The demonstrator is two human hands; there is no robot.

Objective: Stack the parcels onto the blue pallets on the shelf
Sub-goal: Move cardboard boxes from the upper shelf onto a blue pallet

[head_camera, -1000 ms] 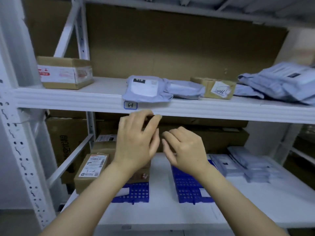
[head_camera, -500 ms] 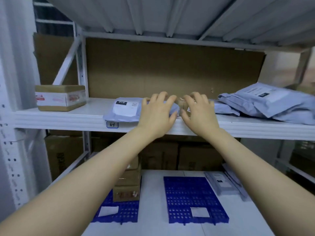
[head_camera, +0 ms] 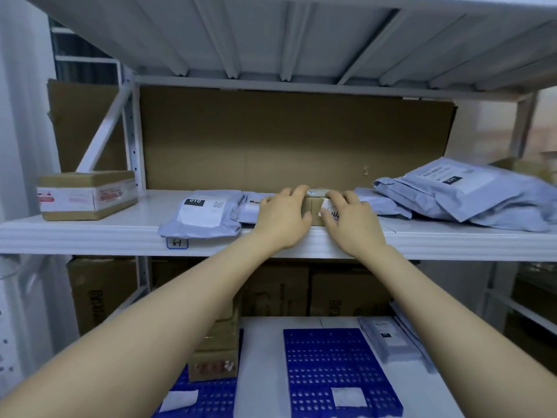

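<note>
A small brown cardboard parcel (head_camera: 315, 206) sits on the upper shelf (head_camera: 90, 233), mostly hidden between my hands. My left hand (head_camera: 283, 217) grips its left side and my right hand (head_camera: 351, 223) grips its right side, fingers curled over the top. Grey mailer bags lie either side: one labelled 010 (head_camera: 205, 214) to the left and a pile (head_camera: 461, 191) to the right. On the lower shelf lie two blue pallets: the right one (head_camera: 337, 372) bears only a white slip, the left one (head_camera: 208, 396) carries stacked brown boxes (head_camera: 215, 354).
A taped carton (head_camera: 86, 194) stands at the upper shelf's left end. Flat grey mailers (head_camera: 388, 339) lie right of the right pallet. Large cartons (head_camera: 346, 294) line the back of the lower shelf. White uprights and a diagonal brace (head_camera: 102, 131) frame the left side.
Both hands rose from below the upper shelf's edge onto the shelf and closed around the small brown parcel. The view tilted upward.
</note>
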